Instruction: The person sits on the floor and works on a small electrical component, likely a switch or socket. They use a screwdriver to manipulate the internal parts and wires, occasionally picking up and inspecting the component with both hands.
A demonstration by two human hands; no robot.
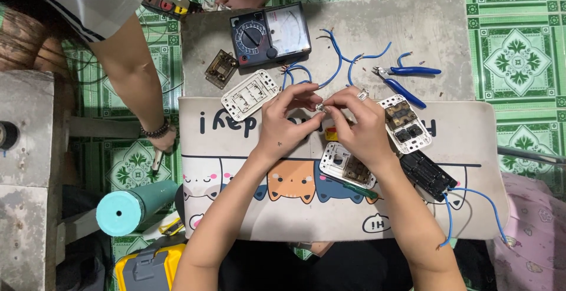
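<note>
While both hands meet over the middle of the desk (413, 25), the left hand (286, 127) and right hand (361, 130) pinch a small metal part (320, 107) between their fingertips, fingers clenched on it from either side. Blue wires (339, 55) curl just behind it. Under the right hand lies a white switch module (345, 164); another white socket frame (404, 123) sits just beside that hand, a black block (427, 175) with blue leads nearer the right edge. A white faceplate (250, 94), a multimeter (270, 34) and blue pliers (407, 79) lie toward the far edge. Another person's arm (138, 84) reaches down past the left edge.
</note>
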